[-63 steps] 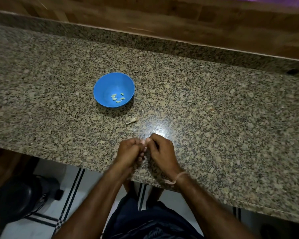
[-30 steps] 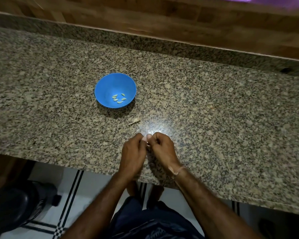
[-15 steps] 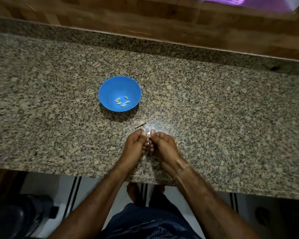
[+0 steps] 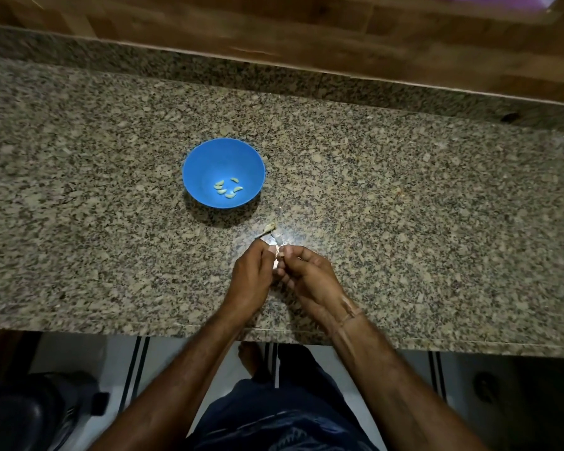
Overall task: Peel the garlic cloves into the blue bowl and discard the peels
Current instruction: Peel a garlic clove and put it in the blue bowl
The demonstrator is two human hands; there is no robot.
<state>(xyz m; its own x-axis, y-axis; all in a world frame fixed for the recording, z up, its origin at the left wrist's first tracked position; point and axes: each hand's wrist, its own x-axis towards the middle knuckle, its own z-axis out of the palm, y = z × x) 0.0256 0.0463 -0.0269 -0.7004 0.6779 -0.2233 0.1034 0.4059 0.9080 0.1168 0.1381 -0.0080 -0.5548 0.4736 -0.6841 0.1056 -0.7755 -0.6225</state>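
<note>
A blue bowl [image 4: 223, 172] stands on the granite counter [image 4: 404, 206] and holds several pale peeled garlic cloves [image 4: 228, 189]. In front of it, my left hand [image 4: 251, 275] and my right hand [image 4: 310, 278] meet fingertip to fingertip. Between them they pinch a small pale garlic clove [image 4: 278, 253], mostly hidden by the fingers. A scrap of garlic stem or peel [image 4: 267, 228] lies on the counter between the hands and the bowl.
The counter's front edge runs just below my wrists. A raised granite strip and a wooden wall bound the back. Below the edge are a tiled floor, my feet, and a dark round object [image 4: 30, 415] at the lower left.
My hands have stayed together on the clove, working it slightly. The view has tilted so the bowl and hands sit a little farther right and up.
</note>
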